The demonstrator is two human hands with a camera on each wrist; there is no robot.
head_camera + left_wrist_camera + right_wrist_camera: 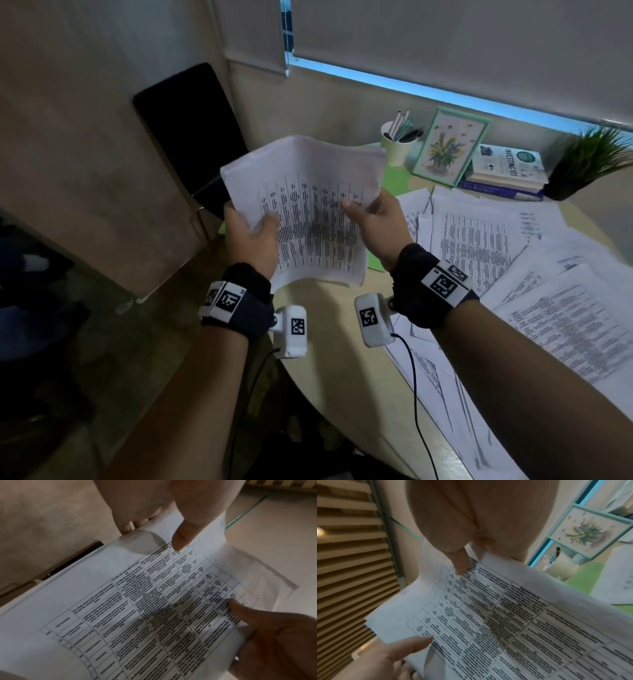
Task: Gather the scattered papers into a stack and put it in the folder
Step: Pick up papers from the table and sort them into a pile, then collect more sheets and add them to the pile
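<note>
I hold a stack of printed papers [308,205] in the air over the table's left edge, its top sheet showing a table of text. My left hand [253,226] grips the stack's left side, thumb on top and fingers underneath. My right hand [363,212] grips the right side the same way. The left wrist view shows the stack [137,608] bowed between both thumbs, as does the right wrist view [505,615]. A green folder [395,178] lies on the table beneath the stack, mostly hidden. More scattered papers [479,240] overlap one another to the right.
At the back of the round beige table [342,359] stand a pen cup [399,144], a framed flower picture [448,147], stacked books [507,169] and a small plant [589,161]. A black chair [191,137] stands left of the table.
</note>
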